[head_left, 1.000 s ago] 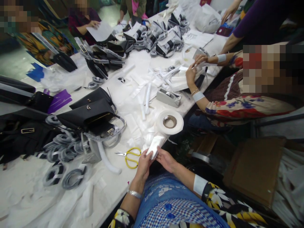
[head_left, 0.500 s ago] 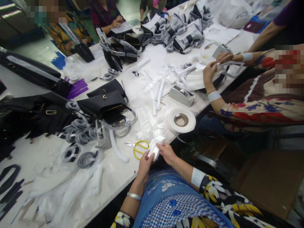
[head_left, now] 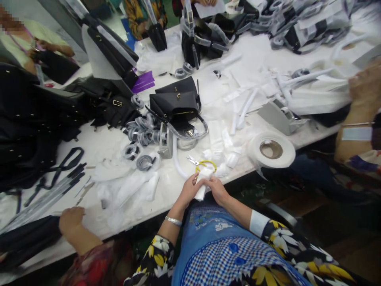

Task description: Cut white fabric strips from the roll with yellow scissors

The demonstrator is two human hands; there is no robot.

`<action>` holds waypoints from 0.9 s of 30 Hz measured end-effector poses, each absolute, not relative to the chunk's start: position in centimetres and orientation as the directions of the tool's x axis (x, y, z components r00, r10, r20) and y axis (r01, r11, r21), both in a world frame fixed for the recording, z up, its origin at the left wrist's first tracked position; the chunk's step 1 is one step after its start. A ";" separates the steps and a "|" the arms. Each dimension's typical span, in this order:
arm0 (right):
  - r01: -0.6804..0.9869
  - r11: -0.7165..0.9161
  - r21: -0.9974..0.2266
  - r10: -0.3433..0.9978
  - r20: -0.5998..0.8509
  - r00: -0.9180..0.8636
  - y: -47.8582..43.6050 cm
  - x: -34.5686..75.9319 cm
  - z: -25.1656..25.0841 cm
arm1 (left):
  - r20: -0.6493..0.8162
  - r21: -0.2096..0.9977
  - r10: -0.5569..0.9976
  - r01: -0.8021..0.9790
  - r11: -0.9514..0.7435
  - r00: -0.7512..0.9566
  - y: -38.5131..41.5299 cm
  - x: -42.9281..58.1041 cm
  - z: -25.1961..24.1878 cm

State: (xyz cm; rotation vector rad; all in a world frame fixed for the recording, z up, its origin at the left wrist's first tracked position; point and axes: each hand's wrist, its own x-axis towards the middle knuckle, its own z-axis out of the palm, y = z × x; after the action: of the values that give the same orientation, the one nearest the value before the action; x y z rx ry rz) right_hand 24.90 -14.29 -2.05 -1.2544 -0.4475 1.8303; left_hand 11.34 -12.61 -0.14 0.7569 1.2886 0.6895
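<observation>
My left hand [head_left: 188, 190] and my right hand [head_left: 218, 190] meet at the table's near edge, both closed on a folded white wrapping sheet [head_left: 203, 186]. The thumbs press on it from either side; some fingers are hidden beneath. Just beyond it lie scissors with yellow handles [head_left: 205, 163], blades pointing left and partly covered by the sheet. A large roll of white wrapping material [head_left: 272, 151] rests to the right of my right hand. Past the scissors sits a black handbag [head_left: 178, 104] with a gold clasp, its handle wrapped in clear film.
Left of the scissors are a grey tape dispenser [head_left: 165, 145] and several coiled wrapped straps [head_left: 145, 163]. Another tape dispenser [head_left: 281, 116] stands behind the roll. A co-worker's hand [head_left: 72, 222] is at lower left, another's hand [head_left: 364, 87] at right. Black bags [head_left: 26, 119] are piled at left.
The camera view has swung to the left, so the table's contents appear shifted right. The white sheet has turned in my hands, and my right thumb has come closer to my left hand.
</observation>
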 end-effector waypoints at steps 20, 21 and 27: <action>0.540 -0.173 -0.824 0.984 -0.174 0.050 -11.4 25.5 -5.6 | -0.729 0.663 0.666 -0.080 0.744 0.156 -15.1 2.4 -2.3; 0.654 -0.106 -0.749 0.988 -0.152 -0.014 -11.1 25.7 -6.1 | -0.729 0.667 0.672 -0.085 0.740 0.128 -15.5 1.7 -2.5; 0.915 0.095 -0.391 0.971 -0.167 -0.172 -10.3 25.5 -7.7 | -0.632 0.761 0.761 0.069 0.645 -0.146 -17.8 -3.2 -3.5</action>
State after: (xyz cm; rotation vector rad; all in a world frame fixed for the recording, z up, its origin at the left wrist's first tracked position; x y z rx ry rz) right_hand 25.51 -10.29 -7.74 -1.9291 -2.2214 0.6254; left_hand -3.16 -17.82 -3.53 0.6962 1.6263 0.6955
